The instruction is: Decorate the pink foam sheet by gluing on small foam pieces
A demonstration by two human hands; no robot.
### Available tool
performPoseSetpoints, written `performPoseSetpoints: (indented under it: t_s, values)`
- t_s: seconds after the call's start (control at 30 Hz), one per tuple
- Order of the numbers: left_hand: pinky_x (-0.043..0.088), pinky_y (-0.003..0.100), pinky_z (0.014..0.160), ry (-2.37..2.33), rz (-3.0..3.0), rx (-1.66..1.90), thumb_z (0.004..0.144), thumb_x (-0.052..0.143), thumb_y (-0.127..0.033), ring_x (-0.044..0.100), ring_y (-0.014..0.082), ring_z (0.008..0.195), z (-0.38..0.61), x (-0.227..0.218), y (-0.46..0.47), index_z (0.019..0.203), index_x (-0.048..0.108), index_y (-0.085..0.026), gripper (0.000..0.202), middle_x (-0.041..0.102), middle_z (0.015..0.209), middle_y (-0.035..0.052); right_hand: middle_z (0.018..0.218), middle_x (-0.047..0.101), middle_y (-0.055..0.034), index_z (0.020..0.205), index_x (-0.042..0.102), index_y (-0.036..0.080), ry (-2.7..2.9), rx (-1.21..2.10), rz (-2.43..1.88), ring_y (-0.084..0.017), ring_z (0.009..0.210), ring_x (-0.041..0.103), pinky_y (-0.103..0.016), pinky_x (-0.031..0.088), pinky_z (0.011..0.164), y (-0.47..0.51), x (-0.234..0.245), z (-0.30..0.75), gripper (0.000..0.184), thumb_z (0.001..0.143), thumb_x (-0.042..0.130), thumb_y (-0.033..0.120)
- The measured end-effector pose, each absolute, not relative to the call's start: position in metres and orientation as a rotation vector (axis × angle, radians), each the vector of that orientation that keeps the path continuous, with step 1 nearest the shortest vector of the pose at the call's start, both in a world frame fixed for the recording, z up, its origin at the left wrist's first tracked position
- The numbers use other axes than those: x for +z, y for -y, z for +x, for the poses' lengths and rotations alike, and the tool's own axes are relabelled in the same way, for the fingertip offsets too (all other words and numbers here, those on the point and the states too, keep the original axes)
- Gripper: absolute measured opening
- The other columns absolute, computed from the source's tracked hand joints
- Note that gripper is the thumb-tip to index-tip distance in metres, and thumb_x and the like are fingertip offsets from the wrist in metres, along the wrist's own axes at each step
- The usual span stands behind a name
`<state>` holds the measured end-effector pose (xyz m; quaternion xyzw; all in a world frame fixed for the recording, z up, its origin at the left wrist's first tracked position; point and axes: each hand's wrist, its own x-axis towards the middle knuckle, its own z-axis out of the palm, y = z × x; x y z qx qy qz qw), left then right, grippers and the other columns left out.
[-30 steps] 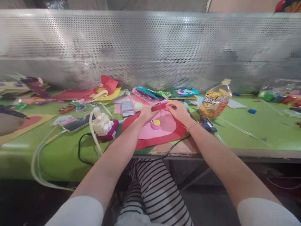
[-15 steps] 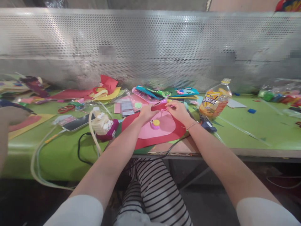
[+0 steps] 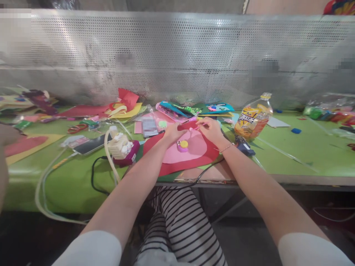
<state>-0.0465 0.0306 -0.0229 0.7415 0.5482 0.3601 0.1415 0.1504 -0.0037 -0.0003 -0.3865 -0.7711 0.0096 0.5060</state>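
Note:
A pink paper shape [image 3: 194, 149] lies on a larger red paper shape [image 3: 151, 149] in front of me. On the pink shape sits a small figure with a round yellow top [image 3: 184, 144] and a purple base. My left hand [image 3: 172, 133] rests on the left upper part of the papers, thumb and fingers apart. Over the right upper part, my right hand [image 3: 210, 128] has its fingertips pinched together. What they hold is too small to make out. A thin pink strand [image 3: 191, 129] lies between both hands, close to the right fingertips.
At right stand a large bottle with an orange-yellow label [image 3: 251, 120] and a dark object [image 3: 244, 146]. Left are a phone [image 3: 93, 144], a purple power adapter [image 3: 126, 155] with cables, and red-handled scissors [image 3: 77, 128]. Another person's arm [image 3: 3, 147] reaches in at far left.
My right fingertips have shifted slightly, and the pink strand now looks lower and flatter against the paper. The other person's arm at far left has moved further left. My left hand stays put.

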Motion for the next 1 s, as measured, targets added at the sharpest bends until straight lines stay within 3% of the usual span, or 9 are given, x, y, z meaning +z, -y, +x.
performPoseSetpoints:
  t_s: [0.63, 0.9, 1.0]
  values:
    - [0.045, 0.032, 0.075, -1.586, 2.174, 1.047, 0.07, 0.062, -0.047, 0.061, 0.0222, 0.086, -0.047, -0.025, -0.03, 0.095, 0.064, -0.015, 0.04, 0.068, 0.092, 0.0074, 0.08, 0.069, -0.0051, 0.075, 0.067, 0.018, 1.852, 0.017, -0.923, -0.017, 0.073, 0.062, -0.029, 0.049, 0.065, -0.002, -0.003, 0.152, 0.018, 0.071, 0.051, 0.012]
    - [0.044, 0.03, 0.074, -1.604, 2.162, 1.013, 0.071, 0.061, -0.05, 0.061, 0.0215, 0.085, -0.047, -0.027, -0.026, 0.099, 0.064, -0.017, 0.044, 0.067, 0.093, 0.0074, 0.086, 0.064, -0.0065, 0.079, 0.066, 0.018, 1.799, 0.048, -0.93, -0.015, 0.072, 0.059, -0.027, 0.049, 0.06, 0.004, 0.0, 0.15, 0.016, 0.078, 0.05, 0.02]
    - [0.044, 0.029, 0.076, -1.609, 2.16, 1.037, 0.071, 0.061, -0.054, 0.061, 0.0214, 0.086, -0.046, -0.03, -0.024, 0.101, 0.063, -0.017, 0.048, 0.067, 0.096, 0.0076, 0.09, 0.062, -0.0073, 0.083, 0.066, 0.018, 1.779, 0.083, -0.947, -0.015, 0.072, 0.06, -0.031, 0.052, 0.066, 0.003, -0.001, 0.149, 0.021, 0.084, 0.046, 0.025]
